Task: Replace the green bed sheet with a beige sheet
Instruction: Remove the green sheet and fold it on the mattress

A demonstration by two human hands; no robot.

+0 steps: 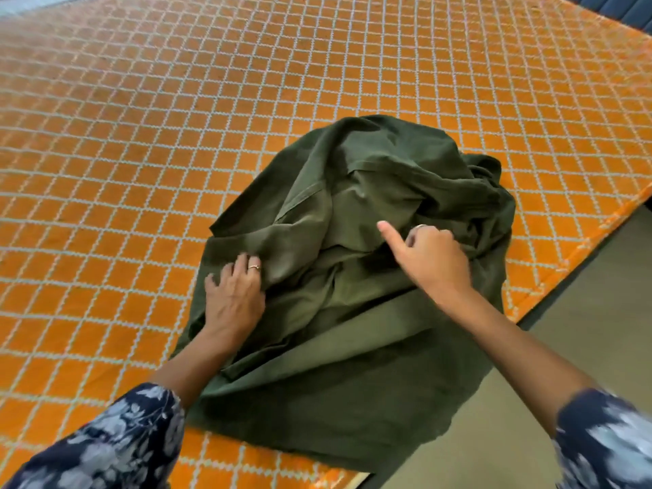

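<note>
Now, right fingers: the fingers (428, 238) are curled into the green cloth and grasp a fold of it, while the thumb sticks out free toward the far side; I judge this grip serves to gather or lift the bundle.
Left fingers: they are spread and nearly straight, lying flat on the cloth, released, not grasping; probably they hold the pile down so that it does not slide while the other hand pulls.
Right hand (432, 257): it is over the middle of the bundle, toward the right edge of the mattress.
Left hand (234, 294): it rests on the left border of the bundle; a ring is on one finger.
Green bed sheet (352, 277): already off the bed surface, crumpled in a loose heap at the near right corner of the mattress, with its lower part hanging over the near edge.
Mattress (176, 135): orange with a pale grid pattern, bare around the heap.
Beige sheet: not visible here.
Sleeves (116, 442): dark with a pale flower print, on both forearms.
Floor (599, 294): a plain grey-beige strip beyond the right edge.
</note>
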